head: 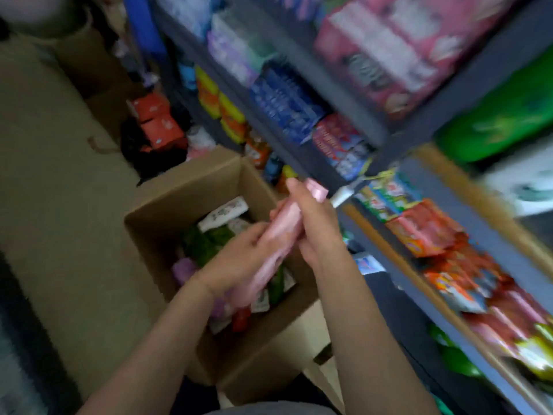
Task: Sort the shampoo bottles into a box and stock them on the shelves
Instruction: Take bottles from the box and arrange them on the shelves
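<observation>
Crowded shelves (398, 259) of bright packets run along your right, and a cardboard box (179, 202) of mixed bottles stands on the floor below your hands. You hold a pink bottle (278, 235) over the box, cap end tilted up toward the shelves. Your left hand (239, 256) grips its lower body with curled fingers; your right hand (311, 217) wraps the upper part just under the cap. Both forearms reach forward, nearly side by side. To shelve it well, I'd keep one firm grip around the middle, pick a free gap first, and set it down base first.
</observation>
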